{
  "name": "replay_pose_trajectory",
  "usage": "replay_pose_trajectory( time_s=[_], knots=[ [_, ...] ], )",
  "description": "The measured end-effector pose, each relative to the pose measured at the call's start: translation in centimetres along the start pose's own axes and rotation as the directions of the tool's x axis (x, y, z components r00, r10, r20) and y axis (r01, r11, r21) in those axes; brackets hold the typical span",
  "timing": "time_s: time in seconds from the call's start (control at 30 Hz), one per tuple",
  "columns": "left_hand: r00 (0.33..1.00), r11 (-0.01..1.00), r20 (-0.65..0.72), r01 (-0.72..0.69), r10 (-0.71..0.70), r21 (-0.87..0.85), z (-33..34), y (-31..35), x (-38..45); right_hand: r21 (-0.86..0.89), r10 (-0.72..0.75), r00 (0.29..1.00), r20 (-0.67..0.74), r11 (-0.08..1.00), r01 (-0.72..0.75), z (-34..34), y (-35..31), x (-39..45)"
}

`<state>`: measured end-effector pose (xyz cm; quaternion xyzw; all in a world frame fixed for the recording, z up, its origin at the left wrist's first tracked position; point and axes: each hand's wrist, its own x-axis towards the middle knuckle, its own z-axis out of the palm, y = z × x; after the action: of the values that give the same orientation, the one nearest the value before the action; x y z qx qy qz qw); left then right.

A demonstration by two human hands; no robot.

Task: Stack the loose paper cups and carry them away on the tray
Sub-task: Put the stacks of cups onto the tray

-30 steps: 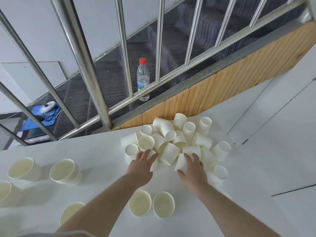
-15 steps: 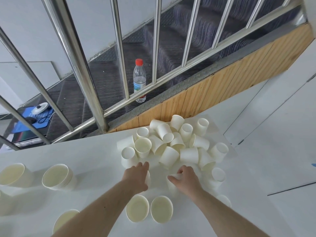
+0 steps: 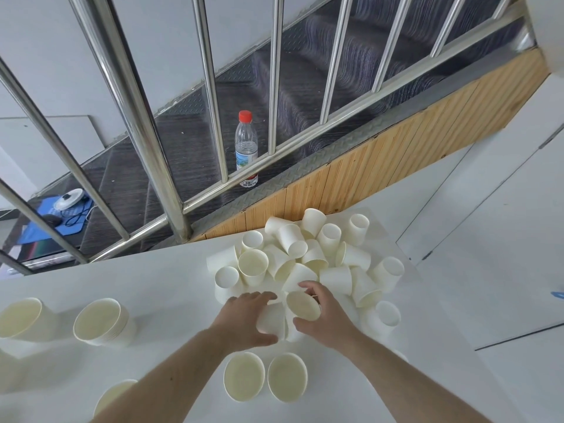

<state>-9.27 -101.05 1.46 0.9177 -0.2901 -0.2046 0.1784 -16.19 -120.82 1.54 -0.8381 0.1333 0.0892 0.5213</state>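
Stacked cups (image 3: 102,322) stand far left on white table (image 3: 158,288). Left hand (image 3: 247,320) curls around one paper cup (image 3: 271,320); right hand (image 3: 326,315) grips a tilted cup (image 3: 303,306), seemingly nesting them. Loose pile (image 3: 308,254) just behind.

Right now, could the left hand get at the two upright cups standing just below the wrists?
Probably yes. The two upright cups stand in the open with bare table around them, but the left hand already grips a cup, so it would need freeing first.
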Motion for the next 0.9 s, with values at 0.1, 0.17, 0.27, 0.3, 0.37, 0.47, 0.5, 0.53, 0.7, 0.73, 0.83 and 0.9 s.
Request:
replay_pose_trajectory(
  time_s=[0.1,0.17,0.27,0.3,0.37,0.47,0.5,0.53,0.7,0.73,0.83,0.9],
  knots=[
    [0.999,0.994,0.016,-0.042,0.04,0.106,0.2,0.0,0.1,-0.173,-0.069,0.996,0.057,0.982,0.078,-0.2,-0.2,-0.3],
    [1.0,0.999,-0.023,-0.003,0.004,0.05,0.3,-0.3,0.0,-0.3,-0.085,0.991,0.107,0.947,0.113,-0.5,-0.1,-0.4],
    [0.995,0.999,-0.095,0.032,-0.031,0.011,0.3,-0.9,-0.3,-0.446,-0.048,0.981,0.187,0.886,0.128,-0.5,0.4,-0.4],
    [0.995,0.999,-0.095,0.032,-0.031,0.014,0.3,-1.1,-0.3,-0.482,-0.026,0.977,0.211,0.867,0.128,-0.5,0.5,-0.4],
    [0.998,0.999,-0.061,0.033,-0.032,0.008,0.4,-1.6,-0.6,-0.526,0.004,0.967,0.253,0.84,0.134,-0.4,0.6,-0.3],
    [0.999,0.998,0.005,0.047,-0.047,-0.037,0.6,-2.4,-0.8,-0.488,0.016,0.971,0.238,0.866,0.106,-0.4,0.6,-0.1],
    [0.998,0.997,0.028,0.059,-0.057,-0.059,0.6,-2.6,-0.9,-0.463,0.006,0.98,0.199,0.882,0.088,-0.3,0.5,0.0],
    [0.997,0.994,0.042,0.072,-0.069,-0.08,0.5,-2.8,-1.0,-0.449,-0.018,0.991,0.134,0.89,0.077,-0.3,0.5,0.3],
    [0.957,0.989,-0.282,0.023,-0.064,-0.146,0.2,-3.3,-0.7,-0.434,-0.077,0.98,-0.181,0.901,-0.009,-0.1,-0.2,2.8],
    [0.927,0.99,-0.37,0.012,-0.062,-0.138,0.0,-3.4,-0.5,-0.44,-0.047,0.982,-0.181,0.897,-0.038,-0.1,-0.2,3.4],
    [0.853,0.998,-0.518,0.059,-0.062,-0.022,-0.9,-3.5,0.4,-0.452,0.028,0.985,-0.173,0.886,-0.105,-0.1,-0.3,4.5],
    [0.907,0.986,-0.394,0.169,-0.148,0.017,-1.5,-3.4,0.9,-0.436,0.054,0.982,-0.181,0.891,-0.13,-0.1,-0.2,4.9]
  ],
)
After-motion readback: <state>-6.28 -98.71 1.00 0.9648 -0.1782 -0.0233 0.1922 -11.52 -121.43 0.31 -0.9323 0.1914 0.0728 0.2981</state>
